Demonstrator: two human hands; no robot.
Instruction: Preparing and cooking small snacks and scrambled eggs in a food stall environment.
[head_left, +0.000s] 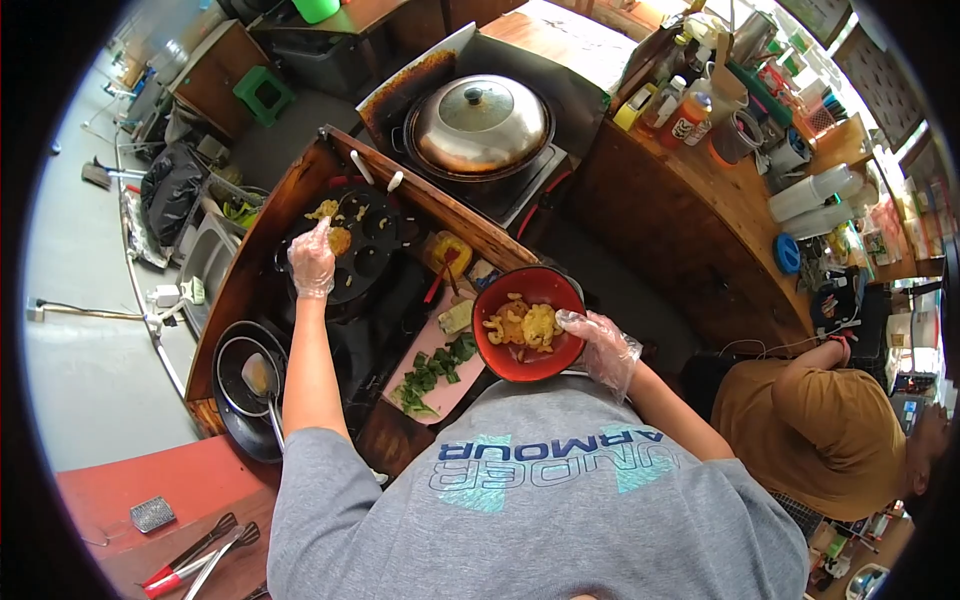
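Note:
My left hand (311, 259), in a clear plastic glove, is over a black pan with round hollows (371, 262). Its fingertips are close to bits of yellow food (324, 211) on the pan; whether they pinch any is unclear. A browned round piece (339, 241) sits beside the fingers. My gloved right hand (600, 341) grips the rim of a red bowl (529, 367) holding yellow, lumpy food (540, 327). Between the hands, a pink cutting board (450, 397) bears chopped green leaves (427, 371) and a pale block (456, 317). Near it is a yellow-filled container (448, 251) with a red-handled utensil.
A wooden surround (465, 221) borders the cooking area. Behind it, a lidded wok (480, 127) stands on a stove. A black frying pan (247, 442) with a strainer lies at left. Bottles (686, 120) crowd the right counter. A person in a brown shirt (817, 427) is at right.

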